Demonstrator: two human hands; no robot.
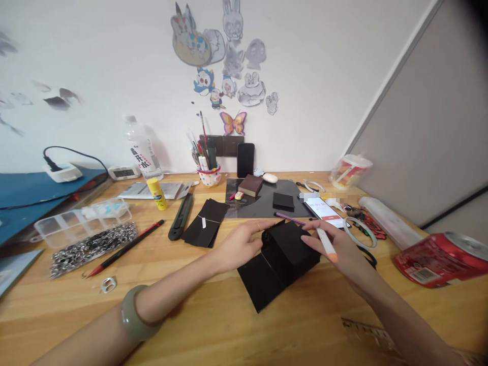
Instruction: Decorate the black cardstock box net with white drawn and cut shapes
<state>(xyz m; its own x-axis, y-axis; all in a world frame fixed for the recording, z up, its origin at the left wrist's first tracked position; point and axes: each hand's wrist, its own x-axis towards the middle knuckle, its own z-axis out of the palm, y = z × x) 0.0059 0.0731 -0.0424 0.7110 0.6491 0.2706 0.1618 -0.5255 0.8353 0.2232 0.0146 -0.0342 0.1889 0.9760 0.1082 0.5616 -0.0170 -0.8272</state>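
Note:
A small black card box (295, 244) with an open flap stands on the wooden table in front of me. My left hand (240, 246) grips its left edge, thumb and fingers closed near the upper corner. In my right hand (339, 249) is a white pen-shaped tool (325, 241) with an orange end, pointing down toward my wrist. The right fingertips also touch the box's right side; the tool's tip is hidden by the fingers. A purple pen (284, 217) lies just behind the box. Black card pieces (202, 231) lie to its left.
Left are a green utility knife (181, 218), a glue stick (157, 194), a red-black pencil (125, 249) and a bag of metal rings (93, 249). A red can (442, 259), a phone (324, 211) and a clear ruler (369, 333) lie right. Behind sits a brown block (250, 185).

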